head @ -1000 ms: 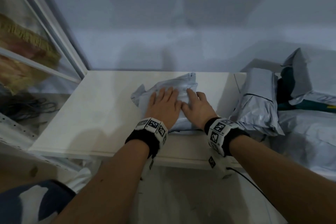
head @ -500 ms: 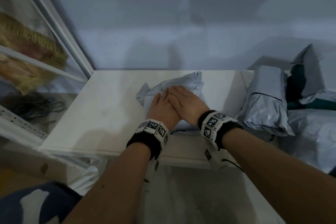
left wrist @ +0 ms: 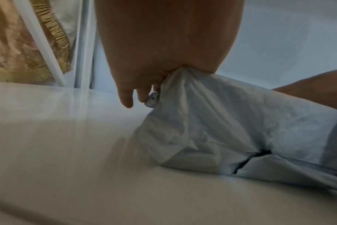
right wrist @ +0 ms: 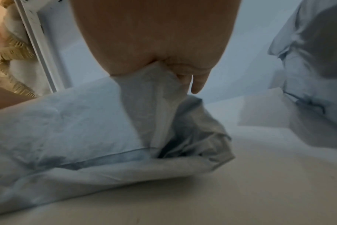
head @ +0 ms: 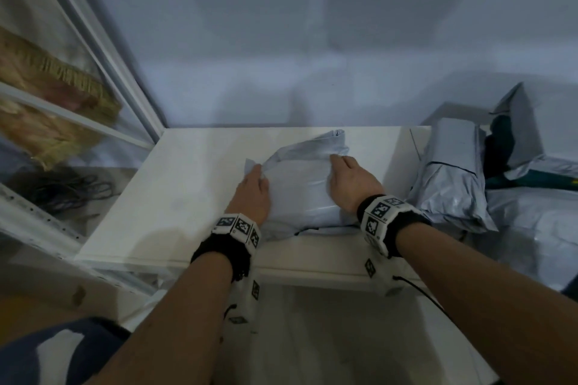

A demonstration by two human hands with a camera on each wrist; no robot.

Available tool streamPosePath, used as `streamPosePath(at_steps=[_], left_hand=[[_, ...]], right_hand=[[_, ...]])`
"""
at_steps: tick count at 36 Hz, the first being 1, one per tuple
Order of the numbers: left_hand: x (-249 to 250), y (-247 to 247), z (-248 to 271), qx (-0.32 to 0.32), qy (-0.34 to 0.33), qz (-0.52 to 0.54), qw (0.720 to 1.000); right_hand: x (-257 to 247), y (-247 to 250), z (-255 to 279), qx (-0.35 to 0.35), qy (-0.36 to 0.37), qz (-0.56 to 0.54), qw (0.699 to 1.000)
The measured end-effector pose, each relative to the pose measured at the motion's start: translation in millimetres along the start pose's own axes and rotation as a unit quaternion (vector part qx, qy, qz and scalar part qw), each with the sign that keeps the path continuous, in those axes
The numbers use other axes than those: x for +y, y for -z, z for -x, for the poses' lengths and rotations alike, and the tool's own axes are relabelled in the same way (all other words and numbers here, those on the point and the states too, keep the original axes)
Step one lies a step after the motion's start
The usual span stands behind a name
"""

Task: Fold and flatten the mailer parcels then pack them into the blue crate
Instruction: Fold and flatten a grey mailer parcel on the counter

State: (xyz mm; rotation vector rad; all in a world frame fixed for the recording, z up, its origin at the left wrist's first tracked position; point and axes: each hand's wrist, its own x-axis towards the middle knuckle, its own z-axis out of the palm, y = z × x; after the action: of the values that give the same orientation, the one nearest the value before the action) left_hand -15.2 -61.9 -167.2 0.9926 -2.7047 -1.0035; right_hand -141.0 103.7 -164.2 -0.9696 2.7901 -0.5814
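Since a second ago: both hands have left the middle of the grey mailer parcel [head: 300,187], where they pressed flat side by side, and gone to its far corners. Left hand [head: 253,194] pinches the far-left corner, film bunched between curled fingers [left wrist: 142,95]. Right hand [head: 350,180] likewise grips the far-right corner flap. Probable reason: holding both corners lets the loose far edge be folded toward the person in one even crease. Parcel lies on the white tabletop [head: 175,197], near its front edge. More grey mailers [head: 450,184] are piled at the right. Pale wall behind; white shelving frame [head: 125,72] at left. Blue crate not in view.
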Motion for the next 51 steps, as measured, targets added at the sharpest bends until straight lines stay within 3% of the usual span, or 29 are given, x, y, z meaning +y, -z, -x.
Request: streamPosePath(at_steps=[4, 8, 11, 14, 19, 22, 26, 32, 34, 39, 43, 48, 51], left_hand=[[0, -4, -1, 0.046, -0.002, -0.108, 0.993], [14, -6, -1, 0.111, -0.080, -0.176, 0.975], [21, -14, -2, 0.095, -0.120, -0.209, 0.966], [21, -21, -4, 0.077, -0.124, -0.237, 0.961], [10, -17, -15, 0.039, -0.106, -0.204, 0.972], [8, -14, -14, 0.038, -0.076, -0.086, 0.993], [2, -5, -9, 0.023, -0.034, 0.026, 0.999], [-1, 0, -2, 0.018, -0.010, 0.040, 0.999], [0, -1, -3, 0.033, -0.018, 0.010, 0.999], [26, -5, -5, 0.097, -0.109, -0.149, 0.978], [39, -22, -11, 0.075, -0.200, -0.257, 0.942], [27, -31, -10, 0.068, -0.205, -0.276, 0.937], [24, -23, -13, 0.079, -0.148, -0.225, 0.960]], right_hand=[[-6, 3, 2, 0.059, -0.004, 0.014, 0.998], [-17, 2, -3, 0.093, 0.052, -0.014, 0.994], [-21, -6, -4, 0.093, 0.111, 0.001, 0.989], [-22, -13, -2, 0.044, 0.092, 0.090, 0.991], [-19, -5, -9, -0.016, 0.043, 0.060, 0.997], [-16, -3, -11, -0.024, 0.035, 0.043, 0.998], [-9, -2, -15, -0.028, 0.038, 0.005, 0.999], [2, 5, -9, -0.012, 0.012, -0.035, 0.999], [2, 5, -10, -0.007, 0.012, -0.033, 0.999], [-14, 3, -12, 0.119, 0.098, -0.041, 0.987], [-37, -12, -15, 0.067, 0.186, 0.034, 0.980], [-33, -14, -8, 0.043, 0.164, 0.082, 0.982], [-24, -11, -12, 0.046, 0.146, 0.096, 0.984]])
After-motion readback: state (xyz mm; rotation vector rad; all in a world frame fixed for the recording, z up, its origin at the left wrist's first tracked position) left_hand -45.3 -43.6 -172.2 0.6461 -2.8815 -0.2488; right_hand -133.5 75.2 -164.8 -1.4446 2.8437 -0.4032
